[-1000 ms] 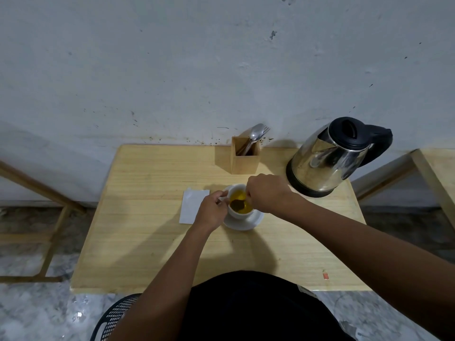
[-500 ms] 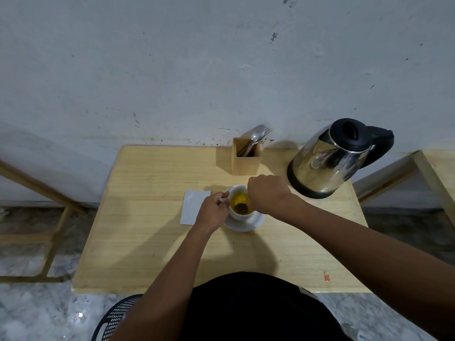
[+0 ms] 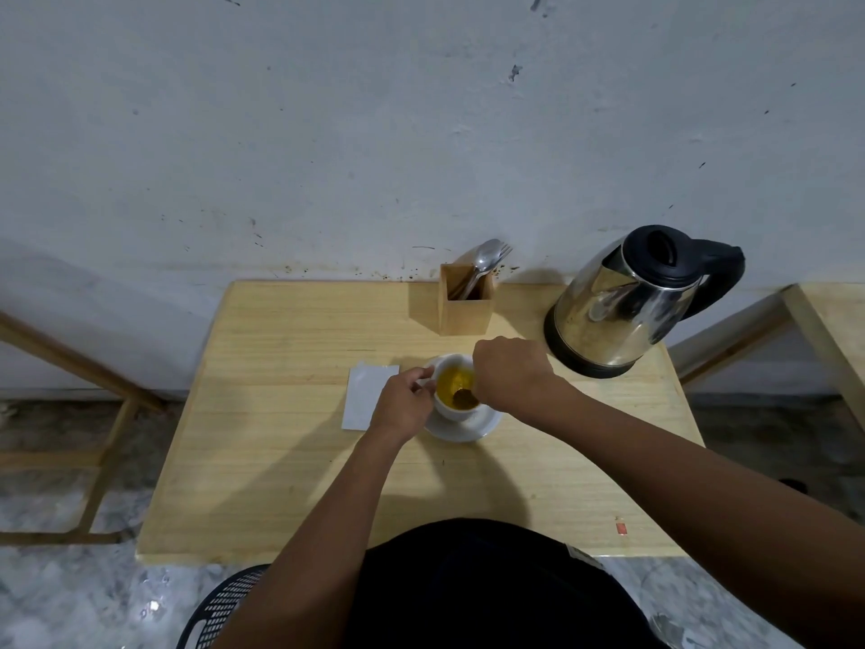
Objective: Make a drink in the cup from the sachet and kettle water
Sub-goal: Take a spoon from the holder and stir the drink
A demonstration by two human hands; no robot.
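A white cup [image 3: 450, 414] stands on a white saucer [image 3: 484, 426] in the middle of the wooden table [image 3: 281, 437]. It holds yellow liquid with a dark brown tea bag [image 3: 465, 398] at its near right side. My left hand [image 3: 402, 407] pinches the cup's handle on the left. My right hand [image 3: 510, 373] hovers closed over the cup's right rim, just above the tea bag; the grip itself is hidden under the hand. A white sachet wrapper [image 3: 366, 395] lies flat left of the cup. The steel kettle [image 3: 618, 311] with a black lid stands at the back right.
A wooden holder [image 3: 465, 304] with a spoon and fork stands at the back against the wall. A small red scrap [image 3: 620, 527] lies near the table's front right edge. Another wooden table edge [image 3: 828, 330] shows at far right, and a black mesh chair [image 3: 220, 611] sits below.
The dark tea bag has shifted inside the cup from the left side toward the near right. My right hand moved slightly with it. My left hand stays on the handle.
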